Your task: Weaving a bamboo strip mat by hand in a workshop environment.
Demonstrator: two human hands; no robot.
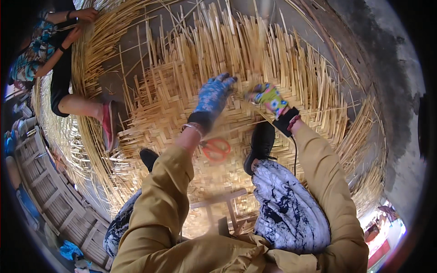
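Observation:
A mat of pale woven strips [173, 104] lies beneath me, with long loose strip ends along its far edge. My left hand [214, 93], in a blue floral glove, reaches over the weave with its fingers stretched out and blurred. To its right, my right hand [268, 98], in a green floral glove, has curled fingers around a thin strip [261, 113] that slants toward me. A blurred red-handled tool [216, 149], apparently scissors, shows below my left hand, near my wrist. My dark shoes rest on the mat.
Another person [57, 54] sits at the upper left, hands on bundled straw [107, 22], a red shoe on the mat. A wooden slatted structure [52, 186] with blue items stands at the left. A stained grey wall [396, 77] runs along the right, and a low wooden frame [232, 214] shows between my legs.

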